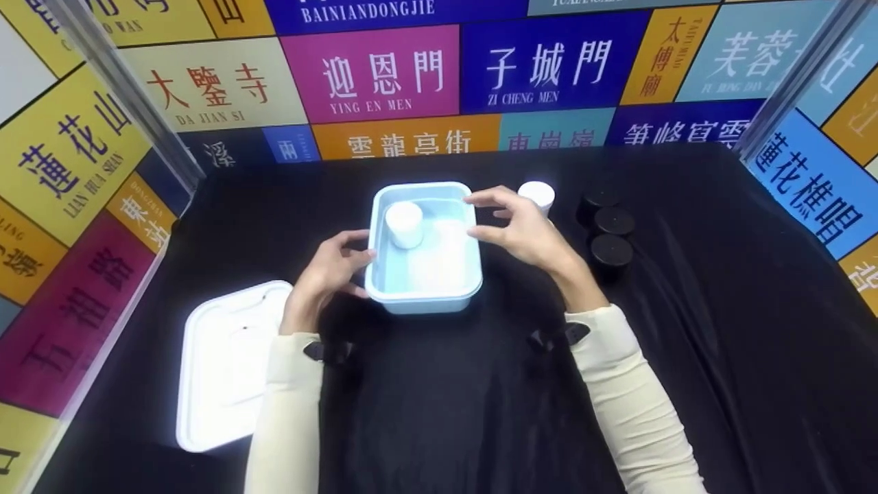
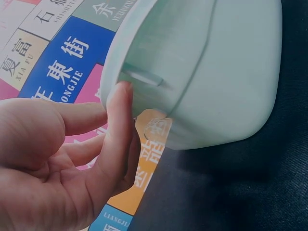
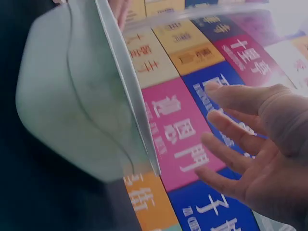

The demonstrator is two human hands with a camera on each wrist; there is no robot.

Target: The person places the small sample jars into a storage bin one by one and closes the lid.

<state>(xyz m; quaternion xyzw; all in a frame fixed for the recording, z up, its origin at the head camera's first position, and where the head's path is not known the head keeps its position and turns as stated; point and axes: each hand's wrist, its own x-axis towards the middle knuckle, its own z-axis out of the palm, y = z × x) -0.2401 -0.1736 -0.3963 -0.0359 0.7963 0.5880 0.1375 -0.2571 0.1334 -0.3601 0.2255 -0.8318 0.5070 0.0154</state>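
Note:
A pale blue rectangular plastic box (image 1: 425, 305) stands between the two hands in the head view, its top uncovered. Inside it, toward the back left, is a white cylinder (image 1: 405, 223). My left hand (image 1: 331, 269) pinches the box's left rim, the thumb over the edge and other fingers against the outer wall. In the left wrist view a fingertip (image 2: 122, 94) lies right at the rim. At the opposite side my right hand (image 1: 518, 226) has its fingers spread near the right rim. The right wrist view shows a gap between those fingers (image 3: 224, 185) and the box (image 3: 62, 115).
A white lid (image 1: 226, 370) lies on the black cloth at the left, partly behind the left forearm. Behind the right hand stands another white cylinder (image 1: 537, 194). Three black round containers (image 1: 612, 250) form a row farther right. Printed panels (image 1: 370, 75) wall the back and sides.

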